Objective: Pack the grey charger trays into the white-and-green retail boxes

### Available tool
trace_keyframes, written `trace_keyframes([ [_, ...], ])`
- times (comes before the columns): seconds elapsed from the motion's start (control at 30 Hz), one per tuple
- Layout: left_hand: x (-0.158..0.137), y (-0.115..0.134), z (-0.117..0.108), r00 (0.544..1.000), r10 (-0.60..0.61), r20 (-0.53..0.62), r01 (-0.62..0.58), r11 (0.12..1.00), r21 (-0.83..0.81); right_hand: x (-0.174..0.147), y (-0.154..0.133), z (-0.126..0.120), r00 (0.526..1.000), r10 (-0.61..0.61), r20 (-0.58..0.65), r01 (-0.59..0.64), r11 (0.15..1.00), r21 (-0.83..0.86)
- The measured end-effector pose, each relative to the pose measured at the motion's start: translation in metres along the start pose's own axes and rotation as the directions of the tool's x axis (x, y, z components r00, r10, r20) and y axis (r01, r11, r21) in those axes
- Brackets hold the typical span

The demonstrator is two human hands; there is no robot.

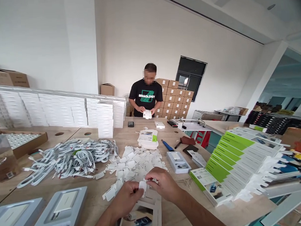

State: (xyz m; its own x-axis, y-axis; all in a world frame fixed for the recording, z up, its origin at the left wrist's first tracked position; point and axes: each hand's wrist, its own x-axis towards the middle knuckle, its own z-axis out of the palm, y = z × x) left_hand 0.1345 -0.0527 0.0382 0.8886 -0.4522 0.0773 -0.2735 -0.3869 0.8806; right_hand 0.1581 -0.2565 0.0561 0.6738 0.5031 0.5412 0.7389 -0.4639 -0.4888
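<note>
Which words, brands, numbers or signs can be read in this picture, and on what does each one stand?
"MNAOLOGY": on the black T-shirt.
Too small or blurred to read: the brand on the stacked green-and-white boxes.
Also unreadable: print on the front box, labels on the brown cartons, and the dark mark on the white leaflet.

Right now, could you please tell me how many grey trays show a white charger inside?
3: the left tray and middle tray, side by side at the lower left, partly cut off, and the right tray, beyond the right hand. Others may be hidden or off-frame.
</note>
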Motion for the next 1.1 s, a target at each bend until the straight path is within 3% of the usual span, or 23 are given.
trace_keyframes([
  [0.33, -0.002, 0.007, 0.0, 1.0, 0.007, 0.029, -0.007, 1.0, 0.021, 0.001, 0.0, -0.004, 0.999, 0.005, 0.031, -0.004, 0.999, -0.033],
  [0.77, -0.001, 0.006, 0.0, 1.0, -0.012, 0.003, 0.012, 1.0, -0.021, -0.004, -0.006, -0.007, 0.983, 0.177, 0.054, -0.18, 0.981, 0.071],
  [0.9, 0.002, -0.004, -0.002, 0.995, -0.071, -0.068, 0.063, 0.991, -0.121, -0.011, 0.024, -0.01, 0.955, 0.295, 0.017, -0.296, 0.952, 0.079],
  [1.0, 0.005, -0.011, -0.003, 0.988, -0.106, -0.11, 0.089, 0.986, -0.144, -0.022, 0.063, -0.008, 0.906, 0.42, -0.057, -0.423, 0.904, -0.057],
  [1.1, 0.008, -0.014, -0.003, 0.985, -0.095, -0.146, 0.075, 0.988, -0.134, -0.032, 0.091, -0.005, 0.883, 0.464, -0.076, -0.47, 0.864, -0.183],
])
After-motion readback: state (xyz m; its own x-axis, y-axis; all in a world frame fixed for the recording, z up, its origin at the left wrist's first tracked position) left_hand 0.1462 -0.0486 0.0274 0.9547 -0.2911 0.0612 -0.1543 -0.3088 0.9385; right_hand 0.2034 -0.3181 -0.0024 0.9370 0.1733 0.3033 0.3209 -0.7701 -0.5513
